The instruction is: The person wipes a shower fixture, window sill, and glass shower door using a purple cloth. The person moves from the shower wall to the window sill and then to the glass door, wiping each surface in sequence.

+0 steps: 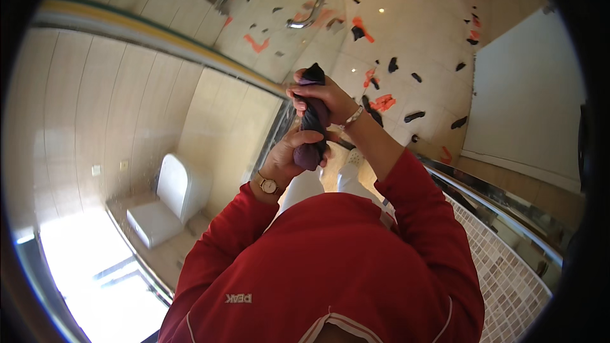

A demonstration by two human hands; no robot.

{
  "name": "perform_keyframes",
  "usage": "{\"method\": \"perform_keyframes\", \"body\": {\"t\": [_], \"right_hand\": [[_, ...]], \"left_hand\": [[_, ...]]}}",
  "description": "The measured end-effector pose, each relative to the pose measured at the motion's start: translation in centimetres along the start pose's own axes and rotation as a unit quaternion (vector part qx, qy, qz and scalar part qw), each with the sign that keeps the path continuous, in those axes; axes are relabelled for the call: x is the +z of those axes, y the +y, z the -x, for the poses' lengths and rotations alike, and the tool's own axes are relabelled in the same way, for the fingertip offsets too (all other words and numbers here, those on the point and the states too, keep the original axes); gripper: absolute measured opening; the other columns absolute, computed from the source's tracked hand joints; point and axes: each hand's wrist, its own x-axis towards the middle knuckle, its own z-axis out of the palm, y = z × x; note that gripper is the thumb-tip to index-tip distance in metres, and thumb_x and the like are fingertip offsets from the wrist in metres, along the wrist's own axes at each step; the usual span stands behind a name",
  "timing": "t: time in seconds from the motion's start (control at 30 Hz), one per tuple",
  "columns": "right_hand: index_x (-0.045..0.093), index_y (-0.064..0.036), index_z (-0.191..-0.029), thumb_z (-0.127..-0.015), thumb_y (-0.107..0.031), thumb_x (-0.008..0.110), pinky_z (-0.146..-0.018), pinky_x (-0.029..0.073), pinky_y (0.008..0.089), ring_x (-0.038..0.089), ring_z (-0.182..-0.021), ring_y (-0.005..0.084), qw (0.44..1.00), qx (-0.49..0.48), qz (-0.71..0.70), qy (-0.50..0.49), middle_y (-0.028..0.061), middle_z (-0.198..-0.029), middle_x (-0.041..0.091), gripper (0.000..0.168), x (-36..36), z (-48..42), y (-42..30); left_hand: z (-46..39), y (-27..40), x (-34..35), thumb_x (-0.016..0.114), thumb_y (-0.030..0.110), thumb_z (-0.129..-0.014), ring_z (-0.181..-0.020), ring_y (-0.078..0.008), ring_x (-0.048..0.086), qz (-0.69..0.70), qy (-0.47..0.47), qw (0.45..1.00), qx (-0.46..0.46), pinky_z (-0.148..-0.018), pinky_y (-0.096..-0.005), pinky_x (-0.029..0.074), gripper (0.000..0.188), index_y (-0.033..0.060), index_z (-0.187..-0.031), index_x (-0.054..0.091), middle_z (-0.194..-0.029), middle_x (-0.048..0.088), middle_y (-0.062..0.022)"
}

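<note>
Both hands hold one rolled or twisted bundle of dark purple and black cloth [312, 116], in front of my white trousers. My left hand [290, 150], with a gold wristwatch [269, 186] on its wrist, closes around the lower purple end, its thumb across the front. Farther up, my right hand [326, 97] wraps its fingers around the upper part, and a black tip sticks out above them. A light bracelet [353, 116] is on the right wrist. What lies inside the bundle, if anything, is hidden.
Many black pieces [414, 116] and orange-red pieces [382, 102] lie scattered on the tiled floor. Beyond my hands is a metal handle [312, 14] on a glass panel. A toilet [174, 190] stands at left, a white panel [529, 100] at right, and a metal rail [495, 219] at lower right.
</note>
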Motion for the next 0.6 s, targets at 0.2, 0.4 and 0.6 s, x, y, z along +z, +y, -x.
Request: {"method": "perform_keyframes", "body": {"t": [0.2,0.4,0.6], "right_hand": [[0.053,-0.005,-0.084,-0.079,-0.006,0.065,-0.047,0.042,0.0261,0.050,-0.049,0.0096,0.976,0.065,0.208,0.030,0.0012,-0.066,0.055,0.014,2.4,-4.8,6.2],[0.055,-0.003,-0.083,-0.076,-0.012,0.063,-0.057,0.049,0.0369,0.061,-0.061,0.0267,0.856,0.008,0.509,0.096,0.0129,-0.072,0.062,0.015,0.3,-10.6,14.4],[0.051,0.002,-0.101,-0.077,-0.014,0.065,-0.076,0.052,0.0459,0.064,-0.087,0.0418,0.684,-0.027,0.720,0.118,0.0270,-0.087,0.065,0.032,1.7,-12.9,20.9]], "left_hand": [[2.4,-0.4,-5.0,0.063,0.009,-0.084,-0.043,-0.0161,0.052,-0.144,0.151,0.977,0.052,-0.039,-0.0265,0.040,0.013,0.0018,-0.090,0.055,-0.061,0.056,-0.0083],[2.5,-1.4,-11.8,0.067,0.012,-0.080,-0.045,-0.0125,0.052,-0.211,0.244,0.938,0.124,-0.039,-0.0252,0.041,0.020,0.0012,-0.091,0.054,-0.064,0.055,-0.0047],[1.6,-4.2,-20.8,0.074,0.023,-0.074,-0.053,-0.0153,0.059,-0.367,0.369,0.820,0.236,-0.045,-0.0308,0.043,0.035,-0.0039,-0.093,0.059,-0.073,0.065,-0.0102]]}}
